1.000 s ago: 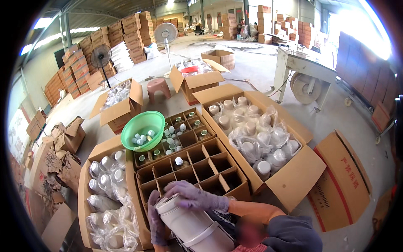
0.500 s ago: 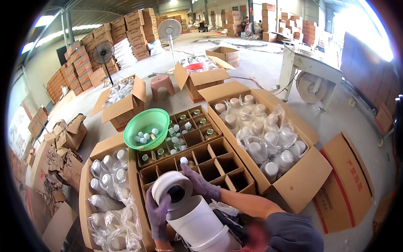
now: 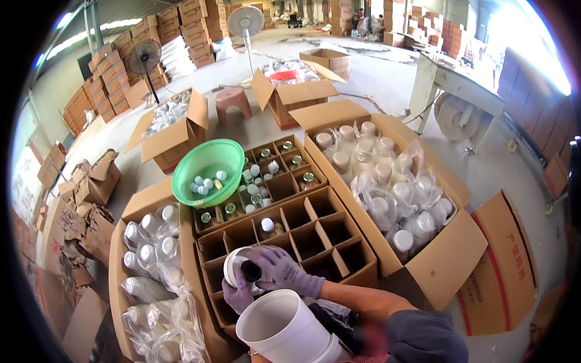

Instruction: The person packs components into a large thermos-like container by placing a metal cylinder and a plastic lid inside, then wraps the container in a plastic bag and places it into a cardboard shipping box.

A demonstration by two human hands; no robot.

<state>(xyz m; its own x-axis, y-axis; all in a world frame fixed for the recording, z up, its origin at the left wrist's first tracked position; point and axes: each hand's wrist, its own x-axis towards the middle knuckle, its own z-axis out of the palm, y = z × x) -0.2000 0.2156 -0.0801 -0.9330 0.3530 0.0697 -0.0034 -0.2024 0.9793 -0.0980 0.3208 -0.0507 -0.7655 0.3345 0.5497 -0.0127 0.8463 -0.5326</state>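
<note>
A thick white ring-shaped piece with a dark centre (image 3: 237, 266) is held between my two purple-gloved hands; its exact kind is unclear. My left hand (image 3: 238, 295) grips its lower side, thumb up against it. My right hand (image 3: 285, 271) lies across its right side with fingers curled over, partly hiding it. Just below them stands a white bucket (image 3: 272, 317), its open mouth tilted toward the hands. Under and beyond the hands is a divided cardboard box (image 3: 330, 193), with a white-capped bottle (image 3: 267, 225) in one compartment.
A green basin (image 3: 181, 175) with white caps rests on another divided box of bottles. Boxes of plastic-wrapped white bottles flank both sides: left box (image 3: 115, 290), right box (image 3: 457, 242). Farther off are a pink stool (image 3: 232, 100), a fan (image 3: 246, 24) and a white-framed machine (image 3: 451, 75).
Both hands have moved the white piece down toward the box and turned it; my right hand now covers more of it. The bucket's mouth shows more openly, and the view has shifted slightly.
</note>
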